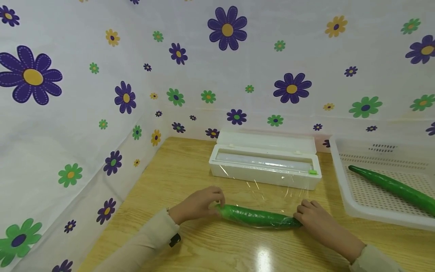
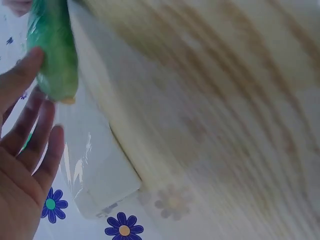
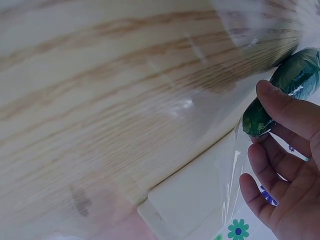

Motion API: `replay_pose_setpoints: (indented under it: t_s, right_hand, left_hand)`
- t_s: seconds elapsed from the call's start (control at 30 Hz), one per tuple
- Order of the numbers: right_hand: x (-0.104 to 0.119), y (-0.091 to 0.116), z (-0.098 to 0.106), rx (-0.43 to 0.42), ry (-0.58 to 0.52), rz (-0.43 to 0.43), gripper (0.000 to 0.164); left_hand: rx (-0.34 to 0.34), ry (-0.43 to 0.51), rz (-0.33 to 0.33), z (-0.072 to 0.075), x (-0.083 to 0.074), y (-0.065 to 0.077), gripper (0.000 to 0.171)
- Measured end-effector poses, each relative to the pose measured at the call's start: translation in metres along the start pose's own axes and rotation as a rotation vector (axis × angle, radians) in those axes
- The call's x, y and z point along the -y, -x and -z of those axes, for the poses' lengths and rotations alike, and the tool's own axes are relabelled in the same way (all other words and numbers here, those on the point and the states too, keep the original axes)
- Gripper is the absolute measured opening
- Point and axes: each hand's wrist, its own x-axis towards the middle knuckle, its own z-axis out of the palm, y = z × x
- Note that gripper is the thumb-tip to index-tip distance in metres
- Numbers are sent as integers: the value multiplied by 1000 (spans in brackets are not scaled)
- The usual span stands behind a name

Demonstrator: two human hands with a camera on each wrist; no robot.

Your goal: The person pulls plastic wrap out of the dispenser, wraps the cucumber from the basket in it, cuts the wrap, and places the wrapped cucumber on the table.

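A long green cucumber lies across the wooden table in front of the person, with clear plastic film over it. My left hand holds its paler left end; in the left wrist view the thumb lies on one side and fingertips reach behind, while the other fingers spread loosely. At the darker right end, my right hand pinches the tip between thumb and forefinger. The film stretches from the cucumber back to a white dispenser box, whose lid stands up and shows the film roll inside.
A white perforated basket stands at the right, with another long green cucumber in it. A small green slider sits at the box's right front edge. Behind and to the left hangs a white flower-print cloth.
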Motion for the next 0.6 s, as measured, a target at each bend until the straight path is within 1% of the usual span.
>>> replay_pose_setpoints:
  t_s: [0.13,0.2,0.3,0.4,0.5,0.6]
  right_hand:
    - [0,1,-1,5,-3,2,30]
    - [0,1,-1,2,-7,-3,29]
    - [0,2,-3,-17,-5,-14,26]
    - [0,1,-5,-42,2,-27,23]
    - [-1,1,-6,-43,1,-41,23]
    - [-1,1,-5,-8,-5,-53,24]
  left_hand:
    - [7,117,7,3,3,-1,16]
    - [18,189,30,4,5,-2,11]
    - [35,315,95,4,11,-2,4]
    - [33,428,180,1,16,-2,6]
    - [7,480,237,-3,19,-3,10]
    - [-34,463,271,-7,19,-6,11]
